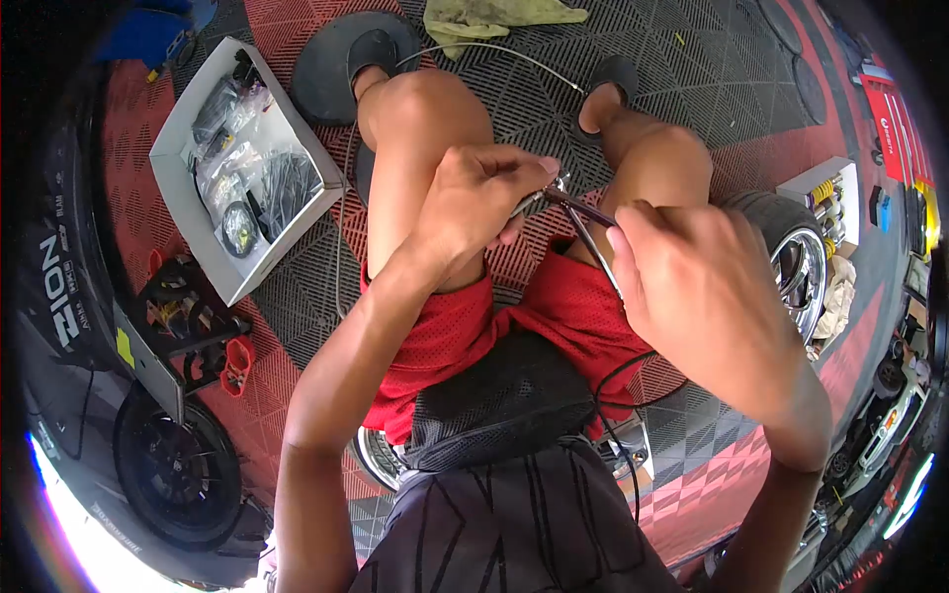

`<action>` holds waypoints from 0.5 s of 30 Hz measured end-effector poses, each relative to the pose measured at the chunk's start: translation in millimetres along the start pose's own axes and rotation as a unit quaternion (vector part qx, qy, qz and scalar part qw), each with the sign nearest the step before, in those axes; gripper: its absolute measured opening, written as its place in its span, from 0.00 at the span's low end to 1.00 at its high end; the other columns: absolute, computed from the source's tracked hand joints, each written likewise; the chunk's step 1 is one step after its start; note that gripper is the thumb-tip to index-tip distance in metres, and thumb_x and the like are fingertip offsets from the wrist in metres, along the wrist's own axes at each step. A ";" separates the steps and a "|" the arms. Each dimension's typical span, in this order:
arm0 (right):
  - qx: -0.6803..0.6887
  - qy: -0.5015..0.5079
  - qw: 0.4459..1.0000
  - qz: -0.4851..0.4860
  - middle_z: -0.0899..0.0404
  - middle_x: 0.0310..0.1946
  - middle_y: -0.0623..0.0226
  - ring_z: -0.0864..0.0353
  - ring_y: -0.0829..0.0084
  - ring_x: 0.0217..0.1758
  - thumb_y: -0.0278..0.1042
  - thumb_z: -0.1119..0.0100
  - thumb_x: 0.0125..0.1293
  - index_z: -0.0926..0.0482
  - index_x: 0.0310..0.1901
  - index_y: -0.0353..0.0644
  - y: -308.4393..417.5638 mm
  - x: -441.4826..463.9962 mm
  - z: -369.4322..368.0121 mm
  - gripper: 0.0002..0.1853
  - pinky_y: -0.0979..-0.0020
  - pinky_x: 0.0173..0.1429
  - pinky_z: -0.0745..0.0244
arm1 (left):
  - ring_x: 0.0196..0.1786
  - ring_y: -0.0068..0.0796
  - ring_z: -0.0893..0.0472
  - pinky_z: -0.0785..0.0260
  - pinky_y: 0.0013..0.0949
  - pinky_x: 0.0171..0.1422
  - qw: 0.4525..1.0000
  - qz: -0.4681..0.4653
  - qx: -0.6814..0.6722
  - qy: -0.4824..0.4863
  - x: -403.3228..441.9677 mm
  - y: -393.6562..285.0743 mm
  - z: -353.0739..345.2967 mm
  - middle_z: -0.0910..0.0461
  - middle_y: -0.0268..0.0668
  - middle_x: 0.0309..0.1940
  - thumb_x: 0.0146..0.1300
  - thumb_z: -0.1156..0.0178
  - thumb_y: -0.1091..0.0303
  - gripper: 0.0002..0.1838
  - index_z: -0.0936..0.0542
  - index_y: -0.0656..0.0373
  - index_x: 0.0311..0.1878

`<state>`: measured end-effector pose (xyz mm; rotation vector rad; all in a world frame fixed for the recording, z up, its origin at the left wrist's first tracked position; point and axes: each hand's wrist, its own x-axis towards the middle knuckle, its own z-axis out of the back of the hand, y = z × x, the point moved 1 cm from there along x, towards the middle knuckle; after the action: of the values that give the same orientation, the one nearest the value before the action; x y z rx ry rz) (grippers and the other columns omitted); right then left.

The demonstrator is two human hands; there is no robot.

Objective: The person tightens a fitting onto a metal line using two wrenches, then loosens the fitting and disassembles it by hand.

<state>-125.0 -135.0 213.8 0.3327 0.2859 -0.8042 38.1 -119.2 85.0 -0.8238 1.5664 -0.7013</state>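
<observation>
My left hand (473,203) is closed, with thumb and fingers pinching a small silver metal part (529,202) above my lap. My right hand (697,287) is wrapped round a slim hand tool (588,212). Two long arms show on that tool, one dark and one silver, spreading from its head toward my right palm. Its head meets the shiny tip of the metal part, just beyond my left thumb. My fingers hide much of both, so the exact kind of tool cannot be made out.
A white box (247,282) of bagged parts lies on the left. A thin hose (494,44) curves over the floor tiles near my feet, below a yellow-green cloth (494,18). On the right are a wheel (799,272) and a box of coil springs (828,198). A dark car (59,227) stands far left.
</observation>
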 end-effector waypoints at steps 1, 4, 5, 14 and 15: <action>-0.001 -0.026 1.000 0.005 0.23 0.20 0.53 0.22 0.51 0.24 0.28 0.43 0.64 0.25 0.29 0.35 -1.0 -4.0 -6.4 0.07 0.56 0.32 0.24 | 0.15 0.15 0.30 0.41 0.21 0.17 1.000 0.001 0.001 0.001 -0.2 -0.5 -0.9 0.22 0.33 0.19 0.64 0.37 0.67 0.12 0.15 0.65 0.44; -0.009 -0.039 0.999 0.013 0.26 0.19 0.57 0.21 0.55 0.21 0.28 0.44 0.65 0.24 0.33 0.35 0.7 -15.4 -14.0 0.06 0.59 0.25 0.24 | 0.15 0.15 0.31 0.41 0.22 0.17 1.000 0.016 0.009 -0.008 0.0 -2.9 -3.2 0.21 0.34 0.21 0.64 0.37 0.68 0.11 0.15 0.66 0.44; -0.035 -0.059 0.998 0.015 0.26 0.19 0.58 0.21 0.58 0.21 0.28 0.43 0.64 0.24 0.35 0.34 4.5 -18.0 -18.6 0.06 0.61 0.25 0.24 | 0.15 0.15 0.31 0.41 0.22 0.17 1.000 0.010 -0.002 0.002 0.6 -3.2 -3.1 0.21 0.33 0.20 0.64 0.38 0.67 0.12 0.15 0.66 0.43; -0.092 -0.064 0.993 0.025 0.26 0.22 0.60 0.19 0.64 0.21 0.26 0.42 0.61 0.24 0.39 0.30 6.4 -22.2 -19.0 0.08 0.66 0.22 0.24 | 0.23 0.20 0.24 0.32 0.24 0.26 0.993 -0.057 -0.024 0.101 -1.8 9.1 6.5 0.19 0.36 0.28 0.59 0.35 0.68 0.19 0.20 0.66 0.53; -0.086 -0.074 0.993 0.039 0.24 0.21 0.60 0.18 0.67 0.20 0.27 0.40 0.56 0.23 0.37 0.28 5.2 -19.6 -16.3 0.11 0.68 0.21 0.23 | 0.28 0.24 0.21 0.27 0.27 0.32 0.980 -0.113 -0.070 0.147 -5.0 12.1 7.2 0.18 0.39 0.33 0.56 0.33 0.68 0.24 0.22 0.64 0.57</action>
<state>-136.2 -112.4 207.1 0.1196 0.1999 -0.7182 44.1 -108.2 76.9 -1.0515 1.8199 -0.9168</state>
